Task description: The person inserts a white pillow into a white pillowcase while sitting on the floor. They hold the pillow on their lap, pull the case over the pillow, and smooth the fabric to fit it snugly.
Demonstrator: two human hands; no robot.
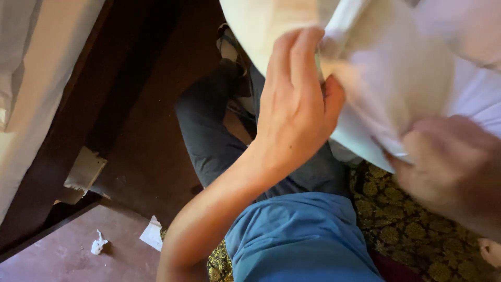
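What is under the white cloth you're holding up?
Below the white cloth, gripped by the left hand and right hand, lie grey trouser legs and patterned gold fabric. Whatever sits directly behind the cloth is covered.

Warm light washed out the white cloth [396, 68] at upper right; the right hand [454, 167] blurred, the floor lay dim.

A matt, smooth white cloth pillowcase [402, 68] is seen creased. Soft blue cotton-like shirt fabric [297, 235] looks matt. A woven gold-and-dark patterned carpet [412, 230] appears textured, and crumpled white paper scraps [98, 243] lie on a dull reddish floor [52, 250].
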